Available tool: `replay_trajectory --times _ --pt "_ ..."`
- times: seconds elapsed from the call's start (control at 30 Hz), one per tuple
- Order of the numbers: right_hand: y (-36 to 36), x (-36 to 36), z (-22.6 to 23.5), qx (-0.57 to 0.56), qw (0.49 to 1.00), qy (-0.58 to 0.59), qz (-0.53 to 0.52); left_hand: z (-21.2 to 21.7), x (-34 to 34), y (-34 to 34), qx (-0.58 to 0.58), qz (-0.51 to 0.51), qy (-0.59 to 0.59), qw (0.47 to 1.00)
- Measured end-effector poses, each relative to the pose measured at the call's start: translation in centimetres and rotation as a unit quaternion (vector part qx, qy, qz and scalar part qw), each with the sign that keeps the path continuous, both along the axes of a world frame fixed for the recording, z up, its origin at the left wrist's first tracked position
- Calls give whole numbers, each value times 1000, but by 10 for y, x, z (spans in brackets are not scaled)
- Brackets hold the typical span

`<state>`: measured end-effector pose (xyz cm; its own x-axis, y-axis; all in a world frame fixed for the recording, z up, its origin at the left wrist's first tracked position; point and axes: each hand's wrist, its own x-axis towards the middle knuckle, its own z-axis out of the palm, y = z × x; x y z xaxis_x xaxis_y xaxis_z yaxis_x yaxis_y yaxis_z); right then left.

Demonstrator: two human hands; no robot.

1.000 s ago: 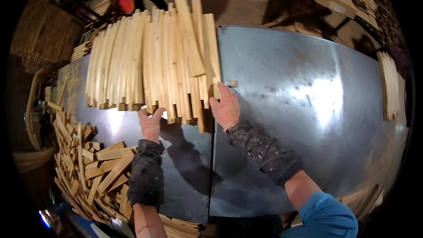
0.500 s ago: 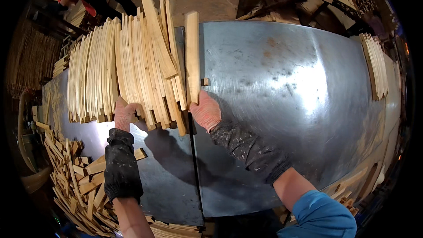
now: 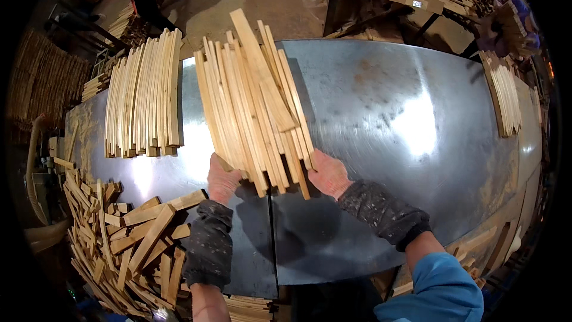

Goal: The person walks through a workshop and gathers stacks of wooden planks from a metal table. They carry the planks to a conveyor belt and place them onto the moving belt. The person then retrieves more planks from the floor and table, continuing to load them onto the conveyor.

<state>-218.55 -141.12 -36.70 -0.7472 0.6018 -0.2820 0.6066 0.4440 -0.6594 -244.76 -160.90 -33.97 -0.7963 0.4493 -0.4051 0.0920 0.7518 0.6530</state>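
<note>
The left hand and right hand grip the near ends of a bundle of wooden slats. This bundle now lies apart from the other slat row on the metal table; before, they were 1 row

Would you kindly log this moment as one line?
left hand: touching bundle of pale wooden slats | right hand: same | surface: grey metal table

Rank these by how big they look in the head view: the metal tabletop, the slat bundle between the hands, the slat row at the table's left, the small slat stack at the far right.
1. Metal tabletop.
2. Slat bundle, between left hand and right hand.
3. Left slat row, slightly smaller; fisheye makes this unsure.
4. Right slat stack.
</note>
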Motion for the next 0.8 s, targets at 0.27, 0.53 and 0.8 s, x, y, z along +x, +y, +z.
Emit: replay_trajectory --times 0.27,0.53,0.8 --pt "-126 191 3 -7 998 -45 -40 23 180 -94 29 -33 -15 999" --pt "-242 356 3 -3 993 -120 -21 -4 352 -225 -26 -45 98 994" --pt "-311 449 18 -9 991 -130 -19 -13 452 -308 -16 -51 84 995"
